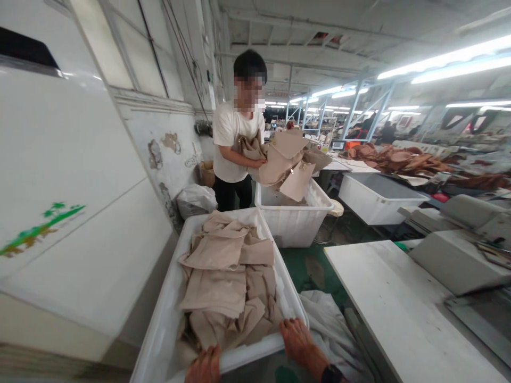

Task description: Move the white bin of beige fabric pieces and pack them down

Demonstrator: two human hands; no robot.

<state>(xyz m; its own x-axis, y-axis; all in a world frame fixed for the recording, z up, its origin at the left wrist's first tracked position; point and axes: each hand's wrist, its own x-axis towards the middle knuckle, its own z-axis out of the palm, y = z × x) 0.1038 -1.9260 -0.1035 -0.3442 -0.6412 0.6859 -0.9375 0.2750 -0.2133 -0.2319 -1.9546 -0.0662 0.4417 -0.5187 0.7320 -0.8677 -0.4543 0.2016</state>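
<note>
My hands sit at six o'clock on the near rim of the white bin [167,298]. Beige fabric pieces [229,282] fill it, leaving room only above them. At nine o'clock a white panel [72,213] crowds in close. At three o'clock a table [391,303] blocks; a co-worker [235,138] stands at twelve.

Fabric pieces [223,276] in bin [167,319], table [383,298] rightward.

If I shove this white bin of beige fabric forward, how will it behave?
Probably slides rather than tips: the white bin is wide and low. The beige fabric pieces look floppy and light. Both hands, left and right, grip the near rim.
</note>
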